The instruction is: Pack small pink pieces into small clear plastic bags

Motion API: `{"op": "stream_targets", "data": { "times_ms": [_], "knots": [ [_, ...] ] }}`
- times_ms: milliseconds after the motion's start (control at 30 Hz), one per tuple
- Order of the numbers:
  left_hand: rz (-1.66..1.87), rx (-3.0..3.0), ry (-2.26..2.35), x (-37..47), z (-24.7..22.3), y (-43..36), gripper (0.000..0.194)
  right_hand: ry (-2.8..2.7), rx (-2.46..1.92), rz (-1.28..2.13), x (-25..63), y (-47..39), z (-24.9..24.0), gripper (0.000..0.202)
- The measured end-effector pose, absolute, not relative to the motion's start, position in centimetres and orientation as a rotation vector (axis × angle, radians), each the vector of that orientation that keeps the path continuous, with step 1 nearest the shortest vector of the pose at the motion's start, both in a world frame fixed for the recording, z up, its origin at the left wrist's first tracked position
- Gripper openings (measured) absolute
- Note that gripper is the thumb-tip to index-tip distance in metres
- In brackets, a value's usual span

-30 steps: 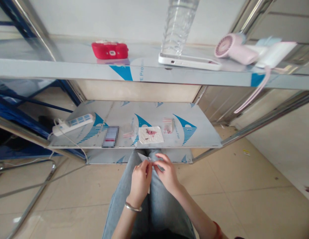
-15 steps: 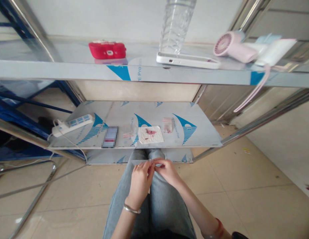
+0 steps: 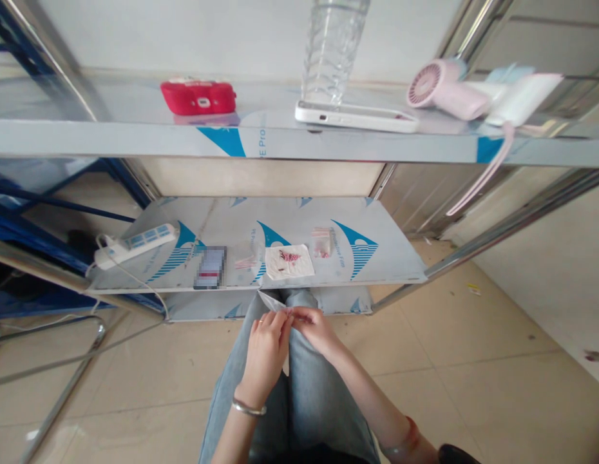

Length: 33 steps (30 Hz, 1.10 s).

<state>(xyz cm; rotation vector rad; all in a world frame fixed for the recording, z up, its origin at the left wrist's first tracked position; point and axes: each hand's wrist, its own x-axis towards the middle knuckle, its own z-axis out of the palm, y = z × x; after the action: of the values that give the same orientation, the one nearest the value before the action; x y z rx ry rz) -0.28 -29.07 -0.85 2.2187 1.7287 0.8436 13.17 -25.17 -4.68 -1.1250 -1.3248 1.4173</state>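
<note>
Over my jeans-clad lap, my left hand and my right hand meet at the fingertips. From the left fingers a thin translucent piece, like plastic film or a small bag, sticks out toward the shelf. The right thumb and fingers pinch close against the left fingertips; what lies between them is too small to make out. A narrow whitish end shows below the left palm. Beyond the hands, on the lower shelf, a white paper bears small dark red pieces. Clear little bags flank it.
Left on the lower shelf are a phone and a white power strip with a trailing cord. The upper shelf holds a red case, a clear bottle, a white phone-like object and a pink fan.
The translucent piece now tilts up and shows more clearly beyond the left fingers. Both hands stay together, slightly further left in view, and the whole scene has shifted a little left.
</note>
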Motion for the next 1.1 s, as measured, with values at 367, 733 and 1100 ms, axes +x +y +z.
{"op": "stream_targets", "data": {
  "times_ms": [367, 733, 1100],
  "knots": [
    [0.981, 2.192, 1.784, -1.2, 0.1, -29.2, 0.019, -1.393, -1.309, 1.347, 13.6, -25.0, -4.1, 0.030],
    [0.916, 2.392, 1.618, -1.4, -1.9, -28.3, 0.042, -1.341, -1.154, 1.623, 14.0, -24.6, -3.7, 0.019],
    [1.042, 1.946, 1.375, -2.3, -4.3, -25.1, 0.038, -1.242, -1.179, 1.582, 14.9, -22.7, -3.9, 0.028]
  ]
}}
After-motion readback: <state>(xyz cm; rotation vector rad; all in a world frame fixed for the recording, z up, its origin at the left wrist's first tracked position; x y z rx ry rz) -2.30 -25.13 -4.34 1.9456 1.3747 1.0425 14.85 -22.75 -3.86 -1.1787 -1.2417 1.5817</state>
